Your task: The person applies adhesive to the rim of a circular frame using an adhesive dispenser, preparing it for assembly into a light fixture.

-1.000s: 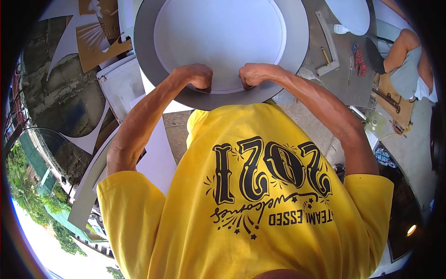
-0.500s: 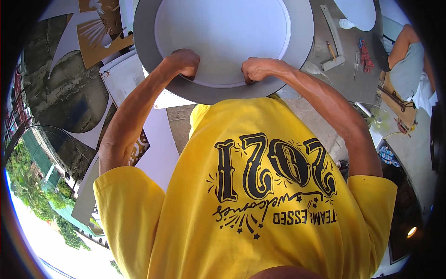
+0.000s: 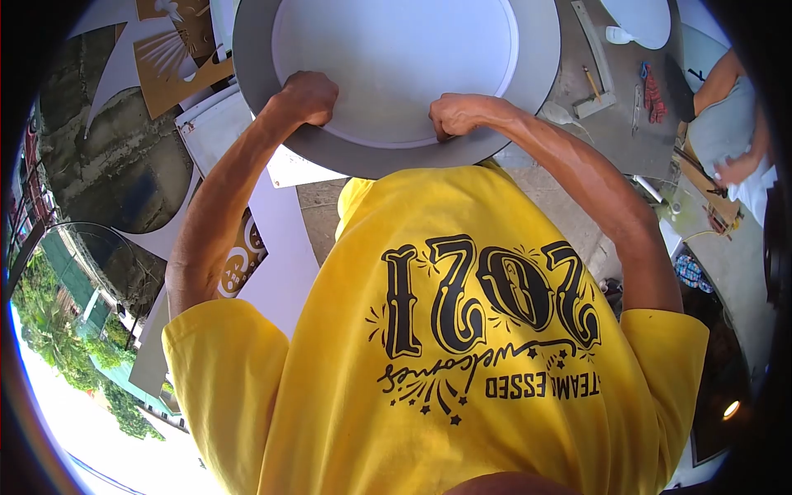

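A large grey disc (image 3: 346, 157) lies before me, its far part cut off by the top of the view. On it sits a round white panel (image 3: 392, 70) edged by a thin raised white rim strip (image 3: 404, 146). My left hand (image 3: 309, 97) is closed at the near left of this strip, fingers curled down over it. Farther right, my right hand (image 3: 462, 114) is closed too, its thumb and fingers pinched at the near right of the strip. The fingertips of both hands are largely hidden.
On the grey table (image 3: 652, 153) to the right lie an angled white piece (image 3: 598, 105), a pencil (image 3: 591, 80), a red-handled tool (image 3: 652, 95) and a white bottle (image 3: 618, 35). Another person's hand (image 3: 738, 169) shows far right. Brown cut-out sheets (image 3: 165, 87) lie at left.
My left hand has slid left and slightly up along the strip. My right hand stays at nearly the same spot. The other person's hand has come into view at right.
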`<act>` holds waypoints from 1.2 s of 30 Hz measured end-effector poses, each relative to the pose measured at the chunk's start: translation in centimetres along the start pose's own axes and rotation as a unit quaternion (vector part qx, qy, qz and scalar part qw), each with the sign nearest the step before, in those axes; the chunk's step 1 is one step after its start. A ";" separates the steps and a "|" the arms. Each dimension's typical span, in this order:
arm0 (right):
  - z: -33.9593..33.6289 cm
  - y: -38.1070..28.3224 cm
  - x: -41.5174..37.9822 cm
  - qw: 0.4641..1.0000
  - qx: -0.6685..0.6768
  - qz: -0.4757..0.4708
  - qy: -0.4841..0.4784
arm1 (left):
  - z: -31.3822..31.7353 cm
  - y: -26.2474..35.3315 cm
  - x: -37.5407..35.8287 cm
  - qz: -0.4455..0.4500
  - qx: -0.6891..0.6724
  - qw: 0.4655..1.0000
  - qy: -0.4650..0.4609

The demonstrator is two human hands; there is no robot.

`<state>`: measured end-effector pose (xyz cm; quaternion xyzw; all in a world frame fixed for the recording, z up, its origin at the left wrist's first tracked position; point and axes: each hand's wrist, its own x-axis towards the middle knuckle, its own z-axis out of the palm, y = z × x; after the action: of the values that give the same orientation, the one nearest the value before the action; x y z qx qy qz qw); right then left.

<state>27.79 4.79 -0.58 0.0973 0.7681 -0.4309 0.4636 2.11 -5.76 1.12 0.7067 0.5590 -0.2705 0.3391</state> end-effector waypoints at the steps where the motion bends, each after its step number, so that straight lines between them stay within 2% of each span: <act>1: -0.2 -0.1 0.0 1.000 -0.005 0.002 -0.006 | -0.1 -0.1 0.0 0.001 0.004 1.000 -0.003; 6: 0.1 0.1 0.0 1.000 0.010 -0.011 0.016 | -0.3 0.1 0.4 0.010 0.009 1.000 0.007; 12: 0.1 0.1 -0.1 1.000 -0.005 -0.008 0.015 | -1.3 0.3 0.9 0.016 0.017 0.998 -0.061; 15: 0.3 0.0 0.1 1.000 -0.005 -0.013 0.012 | -1.0 0.8 0.6 0.040 0.019 0.996 -0.071; 17: 0.3 0.2 0.4 1.000 -0.012 -0.012 0.002 | 0.1 1.3 0.6 0.099 -0.066 0.993 0.003; 20: 0.7 0.1 1.0 0.999 0.004 -0.039 0.033 | -0.2 3.2 0.9 0.138 -0.088 0.986 -0.018; 22: -0.4 -0.8 0.4 1.000 -0.004 -0.015 -0.023 | -0.4 4.1 1.1 0.145 -0.090 0.985 -0.024; 26: -0.1 -1.5 1.2 0.998 -0.018 -0.058 -0.017 | 1.1 4.7 2.7 0.164 -0.091 0.982 -0.032; 29: 0.0 -2.2 1.7 0.998 0.010 -0.054 -0.005 | -0.6 5.8 1.8 0.139 -0.147 0.977 -0.065; 34: 0.7 -2.6 3.1 0.995 0.015 -0.094 0.016 | -0.1 6.6 2.7 0.143 -0.131 0.977 -0.088; 36: 0.6 -3.1 3.3 0.997 0.008 -0.078 0.001 | 0.1 6.7 2.8 0.138 -0.133 0.977 -0.096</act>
<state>24.65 1.62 -1.54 0.0414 0.7706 -0.4713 0.4271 9.23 -5.16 0.10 0.6963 0.4515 -0.2113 0.5164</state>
